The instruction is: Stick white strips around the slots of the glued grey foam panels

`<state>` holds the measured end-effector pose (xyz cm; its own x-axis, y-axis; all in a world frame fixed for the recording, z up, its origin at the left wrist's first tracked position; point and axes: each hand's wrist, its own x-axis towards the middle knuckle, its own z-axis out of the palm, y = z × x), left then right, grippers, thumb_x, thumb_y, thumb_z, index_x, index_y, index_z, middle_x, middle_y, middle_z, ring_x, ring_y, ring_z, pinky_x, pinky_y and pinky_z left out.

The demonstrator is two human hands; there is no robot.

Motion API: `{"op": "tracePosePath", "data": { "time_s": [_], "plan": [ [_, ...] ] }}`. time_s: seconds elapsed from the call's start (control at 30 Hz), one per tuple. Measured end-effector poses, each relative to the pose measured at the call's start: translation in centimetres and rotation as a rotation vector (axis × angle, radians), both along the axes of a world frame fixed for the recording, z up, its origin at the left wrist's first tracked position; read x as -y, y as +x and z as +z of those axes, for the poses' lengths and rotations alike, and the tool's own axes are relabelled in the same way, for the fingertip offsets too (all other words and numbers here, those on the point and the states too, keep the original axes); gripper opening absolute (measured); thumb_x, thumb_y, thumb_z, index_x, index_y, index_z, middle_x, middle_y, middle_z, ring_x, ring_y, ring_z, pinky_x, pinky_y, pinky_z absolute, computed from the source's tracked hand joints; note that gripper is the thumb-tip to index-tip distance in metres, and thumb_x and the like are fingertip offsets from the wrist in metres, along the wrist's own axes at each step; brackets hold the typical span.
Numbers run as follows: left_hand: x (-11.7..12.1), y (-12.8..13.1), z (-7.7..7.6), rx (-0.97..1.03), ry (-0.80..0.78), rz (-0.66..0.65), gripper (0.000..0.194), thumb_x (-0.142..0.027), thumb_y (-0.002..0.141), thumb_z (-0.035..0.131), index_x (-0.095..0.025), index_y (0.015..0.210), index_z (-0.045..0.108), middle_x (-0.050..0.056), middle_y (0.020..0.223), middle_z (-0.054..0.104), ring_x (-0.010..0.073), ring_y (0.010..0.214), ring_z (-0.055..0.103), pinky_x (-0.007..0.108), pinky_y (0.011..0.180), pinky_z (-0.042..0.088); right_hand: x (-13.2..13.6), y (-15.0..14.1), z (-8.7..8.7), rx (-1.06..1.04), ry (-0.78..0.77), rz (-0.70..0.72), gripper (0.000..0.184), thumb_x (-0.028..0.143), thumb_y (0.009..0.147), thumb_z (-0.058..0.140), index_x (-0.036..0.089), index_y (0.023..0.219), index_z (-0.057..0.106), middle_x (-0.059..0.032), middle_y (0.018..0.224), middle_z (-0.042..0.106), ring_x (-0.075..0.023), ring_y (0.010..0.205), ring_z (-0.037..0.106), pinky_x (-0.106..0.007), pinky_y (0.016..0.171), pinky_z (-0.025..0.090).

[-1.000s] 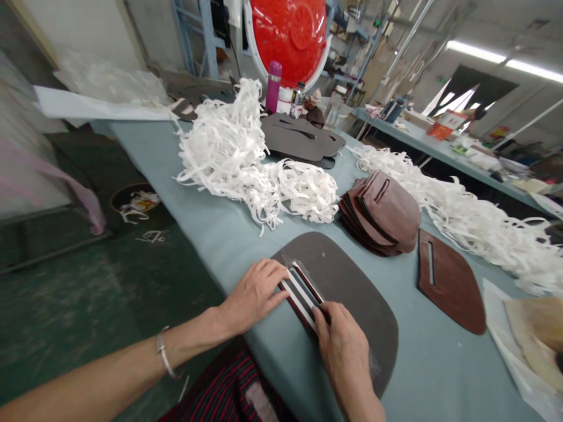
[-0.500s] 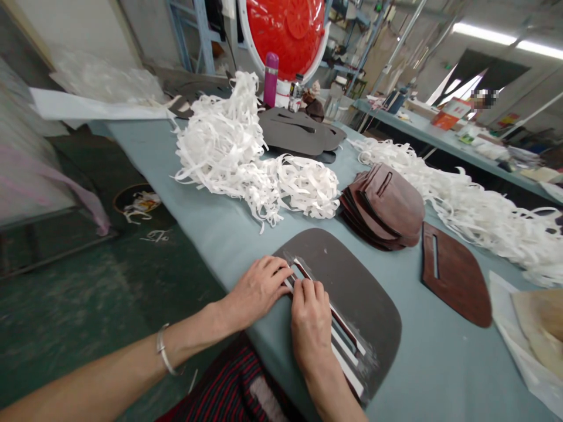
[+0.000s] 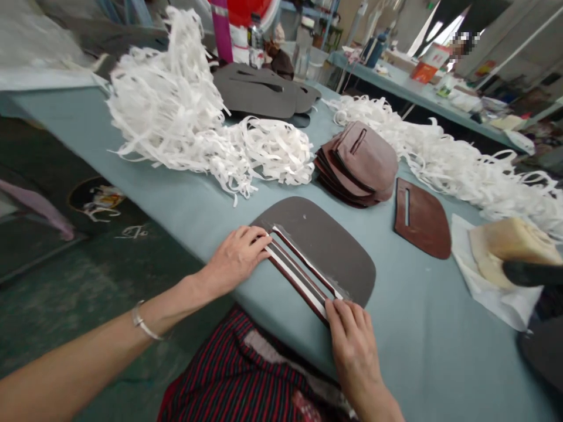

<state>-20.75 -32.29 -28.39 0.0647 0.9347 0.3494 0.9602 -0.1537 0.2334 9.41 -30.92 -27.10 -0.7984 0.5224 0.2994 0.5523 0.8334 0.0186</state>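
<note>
A rounded dark grey leather panel (image 3: 325,246) lies near the front edge of the table, backing side up. It has a long slot along its near side, with brown edges and white tape strips (image 3: 290,272) beside it. My left hand (image 3: 235,258) grips the panel's left corner, thumb and fingers closed at the end of the strips. At the right end of the strips, my right hand (image 3: 355,346) pinches the near edge of the panel with its fingertips. The slot shows uncovered between both hands.
A stack of brown leather pieces (image 3: 363,158) and one single brown piece (image 3: 422,220) lie beyond the panel. Heaps of white ribbon (image 3: 171,111) spread behind. To the right, a beige block (image 3: 514,246) rests on white paper. The blue-green table (image 3: 435,328) ends at my lap.
My right hand slid from the middle of the slot to its right end, uncovering the strips. My left hand kept its hold on the left corner. The view shifted downward and right.
</note>
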Motion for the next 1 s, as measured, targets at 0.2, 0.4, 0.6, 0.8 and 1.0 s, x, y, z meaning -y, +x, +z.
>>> {"op": "tracePosePath", "data": {
  "time_s": [0.2,0.4,0.6,0.8,1.0],
  "plan": [
    [-0.2,-0.1,-0.3,-0.027,0.02,-0.018,0.03,-0.031,0.091,0.052,-0.017,0.116,0.056,0.011,0.114,0.057,0.0241,0.101,0.052,0.041,0.087,0.047,-0.5,0.3,0.1,-0.234,-0.228,-0.109,0.012,0.009,0.091,0.047,0.014,0.098,0.055,-0.0093,0.095,0.055,-0.021,0.09,0.049,-0.038,0.077,0.046],
    [-0.4,-0.3,-0.9,-0.042,0.039,-0.019,0.028,-0.031,0.091,0.052,-0.017,0.114,0.057,0.01,0.115,0.057,0.0244,0.103,0.052,0.042,0.089,0.047,-0.8,0.5,0.0,-0.44,-0.403,-0.141,0.016,0.007,0.09,0.047,0.02,0.098,0.05,-0.0074,0.109,0.057,-0.0192,0.104,0.049,-0.036,0.087,0.045],
    [-0.4,0.1,-0.5,-0.061,0.035,0.009,0.028,-0.031,0.09,0.053,-0.016,0.113,0.058,0.012,0.115,0.057,0.0255,0.103,0.052,0.043,0.088,0.048,-0.8,0.5,0.2,-0.406,-0.419,-0.129,0.019,0.005,0.09,0.044,0.019,0.098,0.053,-0.0056,0.094,0.058,-0.0183,0.092,0.049,-0.034,0.078,0.043],
    [0.3,3.5,0.5,-0.016,-0.019,-0.187,0.039,-0.007,0.092,0.034,-0.014,0.126,0.051,0.012,0.135,0.048,0.0237,0.129,0.039,0.045,0.105,0.038,-2.4,-1.1,1.1,-0.271,-0.316,-0.016,0.021,0.007,0.092,0.038,0.016,0.098,0.056,-0.007,0.09,0.058,-0.0189,0.085,0.047,-0.034,0.072,0.04],
    [-0.1,6.1,0.7,-0.005,-0.07,-0.358,0.043,-0.014,0.093,0.04,-0.015,0.136,0.042,0.011,0.137,0.048,0.0243,0.132,0.038,0.045,0.107,0.037,-3.3,-3.3,0.8,-0.048,-0.204,-0.001,0.031,0.013,0.094,0.035,0.012,0.119,0.053,-0.011,0.1,0.055,-0.0214,0.085,0.044,-0.036,0.07,0.039]
  ]
}}
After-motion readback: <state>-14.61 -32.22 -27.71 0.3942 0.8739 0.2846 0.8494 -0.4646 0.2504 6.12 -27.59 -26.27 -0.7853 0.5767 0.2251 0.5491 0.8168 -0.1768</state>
